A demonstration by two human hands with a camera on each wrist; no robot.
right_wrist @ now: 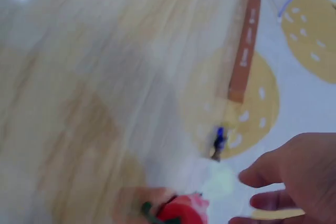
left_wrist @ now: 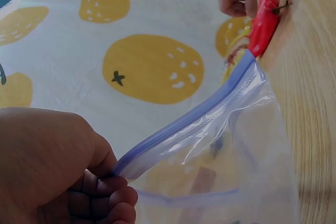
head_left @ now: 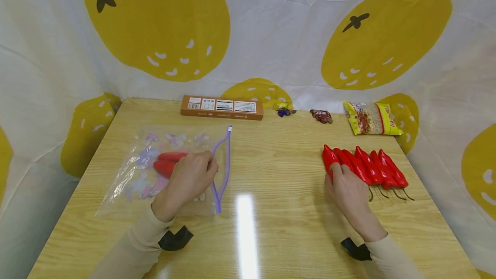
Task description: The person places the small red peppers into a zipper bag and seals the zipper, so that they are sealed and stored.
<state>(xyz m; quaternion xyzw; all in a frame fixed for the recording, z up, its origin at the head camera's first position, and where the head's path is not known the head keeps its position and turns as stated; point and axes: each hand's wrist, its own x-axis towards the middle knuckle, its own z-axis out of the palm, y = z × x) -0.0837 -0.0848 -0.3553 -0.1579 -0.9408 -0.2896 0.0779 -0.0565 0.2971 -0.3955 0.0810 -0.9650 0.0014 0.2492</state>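
A clear zip bag (head_left: 116,199) with a purple zip edge (head_left: 227,158) and pale printed figures lies on the left of the table, its mouth parted toward the right. Two red chili peppers (head_left: 164,168) show inside it. My left hand (head_left: 190,178) pinches the purple rim between thumb and fingers, as the left wrist view shows. At the right, several red chili peppers (head_left: 373,165) with green stems lie in a slanted row. My right hand (head_left: 346,190) is over the leftmost pepper (head_left: 329,155); in the right wrist view its thumb and fingers are apart.
Along the back of the wooden table (head_left: 271,154) lie a long brown box (head_left: 221,107), small wrapped candies (head_left: 285,111), a dark red packet (head_left: 321,116) and a yellow snack bag (head_left: 372,118). A fruit-print curtain (head_left: 275,33) hangs behind and at both sides.
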